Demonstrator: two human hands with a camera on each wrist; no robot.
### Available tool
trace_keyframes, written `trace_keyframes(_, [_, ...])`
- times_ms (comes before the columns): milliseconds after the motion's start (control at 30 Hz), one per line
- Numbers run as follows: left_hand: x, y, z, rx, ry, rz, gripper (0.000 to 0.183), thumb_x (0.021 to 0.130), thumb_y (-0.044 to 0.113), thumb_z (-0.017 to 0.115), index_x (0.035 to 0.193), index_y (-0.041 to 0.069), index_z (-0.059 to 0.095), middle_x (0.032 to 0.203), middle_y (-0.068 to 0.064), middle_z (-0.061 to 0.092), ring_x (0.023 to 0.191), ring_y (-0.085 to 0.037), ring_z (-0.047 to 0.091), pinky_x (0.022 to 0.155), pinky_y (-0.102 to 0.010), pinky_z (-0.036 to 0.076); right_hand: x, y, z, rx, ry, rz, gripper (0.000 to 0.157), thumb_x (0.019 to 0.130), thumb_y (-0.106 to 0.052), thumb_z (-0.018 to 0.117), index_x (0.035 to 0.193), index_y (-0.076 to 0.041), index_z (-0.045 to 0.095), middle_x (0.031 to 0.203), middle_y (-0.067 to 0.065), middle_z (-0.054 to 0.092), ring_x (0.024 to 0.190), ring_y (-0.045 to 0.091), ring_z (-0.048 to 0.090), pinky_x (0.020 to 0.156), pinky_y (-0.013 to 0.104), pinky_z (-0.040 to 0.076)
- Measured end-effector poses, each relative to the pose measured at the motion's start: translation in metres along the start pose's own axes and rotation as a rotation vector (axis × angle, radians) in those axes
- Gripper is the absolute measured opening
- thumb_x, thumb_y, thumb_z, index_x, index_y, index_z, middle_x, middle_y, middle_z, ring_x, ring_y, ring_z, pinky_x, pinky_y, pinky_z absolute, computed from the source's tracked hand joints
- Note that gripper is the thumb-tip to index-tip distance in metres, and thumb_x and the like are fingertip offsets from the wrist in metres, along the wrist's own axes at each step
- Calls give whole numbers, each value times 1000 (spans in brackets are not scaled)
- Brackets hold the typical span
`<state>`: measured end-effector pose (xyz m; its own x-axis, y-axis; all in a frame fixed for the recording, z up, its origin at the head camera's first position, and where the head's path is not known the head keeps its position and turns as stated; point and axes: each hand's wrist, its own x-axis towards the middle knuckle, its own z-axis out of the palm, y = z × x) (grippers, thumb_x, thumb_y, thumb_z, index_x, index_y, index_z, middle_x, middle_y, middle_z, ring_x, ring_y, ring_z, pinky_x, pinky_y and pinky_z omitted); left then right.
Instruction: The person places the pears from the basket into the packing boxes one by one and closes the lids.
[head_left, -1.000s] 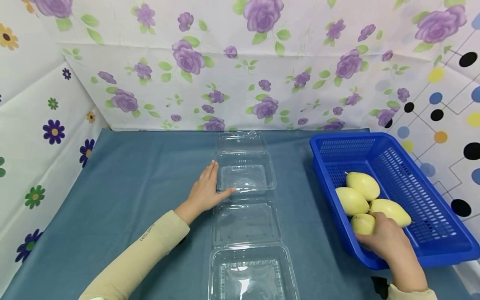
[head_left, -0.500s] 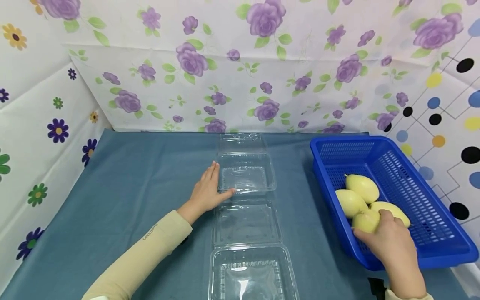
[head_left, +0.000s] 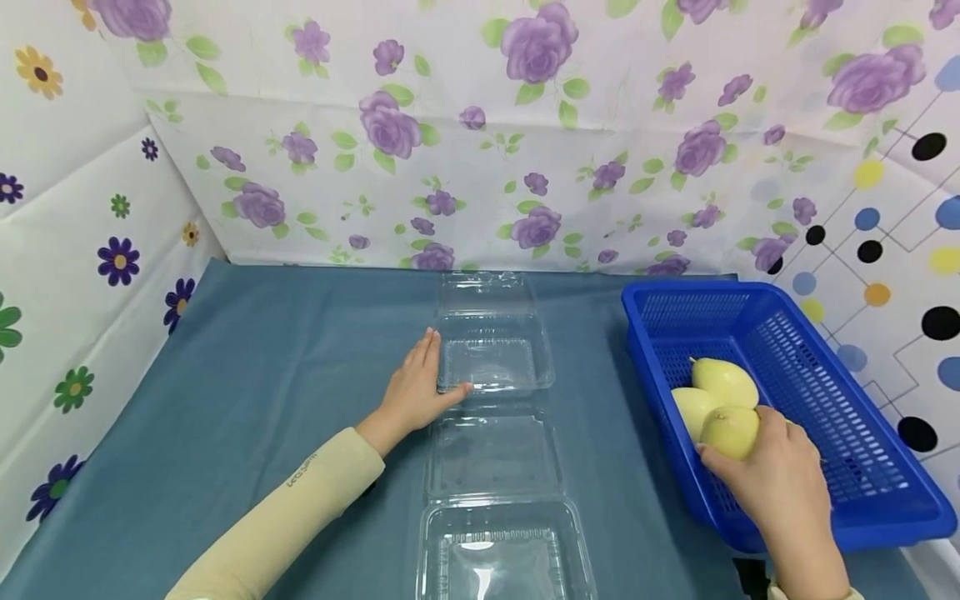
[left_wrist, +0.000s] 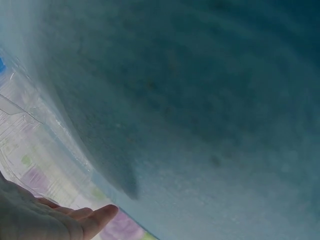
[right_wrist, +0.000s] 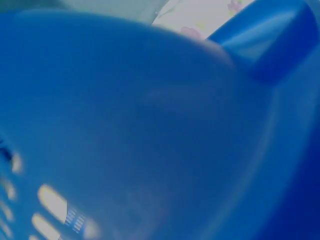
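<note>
In the head view my right hand (head_left: pixel 783 475) holds a pale yellow pear (head_left: pixel 729 432), thumb and fingers around its sides, inside the blue basket (head_left: pixel 862 533). Two more pears lie just beyond it, a far pear (head_left: pixel 726 381) and a left one (head_left: pixel 690 407); a further one is almost wholly hidden by the hand. My left hand (head_left: pixel 408 387), fingers straight, rests against the left side of the far clear plastic clamshell box (head_left: pixel 491 362), thumb at its front edge. The left wrist view catches that hand (left_wrist: pixel 55 222) at its lower left. Basket wall (right_wrist: pixel 150 125) fills the right wrist view.
A near clear clamshell box (head_left: pixel 502 558) lies with its lid (head_left: pixel 495 454) folded open toward the far one. Blue-grey cloth (head_left: pixel 300 350) covers the table. Flower-printed sheeting (head_left: pixel 315 183) stands behind, and dotted sheeting (head_left: pixel 915 283) on the right.
The right hand has drawn the pear slightly up and over the neighbouring one, which is now covered. The left hand has stayed at the far box. The head view has tilted slightly.
</note>
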<state>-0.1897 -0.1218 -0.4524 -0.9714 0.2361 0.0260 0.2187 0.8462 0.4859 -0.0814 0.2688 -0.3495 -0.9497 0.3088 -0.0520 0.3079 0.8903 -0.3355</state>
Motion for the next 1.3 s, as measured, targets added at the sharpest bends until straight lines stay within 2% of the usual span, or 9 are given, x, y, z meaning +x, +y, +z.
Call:
trace_keyframes(333, [-5,2,5,-5,-25,-11,99,88,59,54,152,-1,9,159,-18,6,143,-39,18,109,-56,31,-11,-10,8,30,97,-30,90,73,-33,79,134,14,34,121,41,40,107,54,40,75,64,39])
trace_keyframes(833, [-4,0,0,-9,-17,-27,99,87,58,56,152,-1,9,160,-17,5,144,-39,16,108,-58,31,-18,-30,14,106,193,-72,85,73,-28,79,136,8,35,125,36,40,112,49,37,81,65,37])
trace_keyframes(1067, [-3,1,-2,-15,-19,-36,99,87,57,56,152,-1,8,160,-17,6,144,-39,15,109,-57,29,-16,-39,18,134,247,-111,85,70,-25,82,135,7,37,120,34,43,109,49,40,81,63,38])
trace_keyframes(1300, [-2,1,0,-34,-15,-44,98,87,56,57,152,0,8,160,-16,5,145,-38,14,111,-56,28,-12,-51,17,162,226,-154,84,72,-26,80,136,8,38,122,34,45,109,49,41,83,63,37])
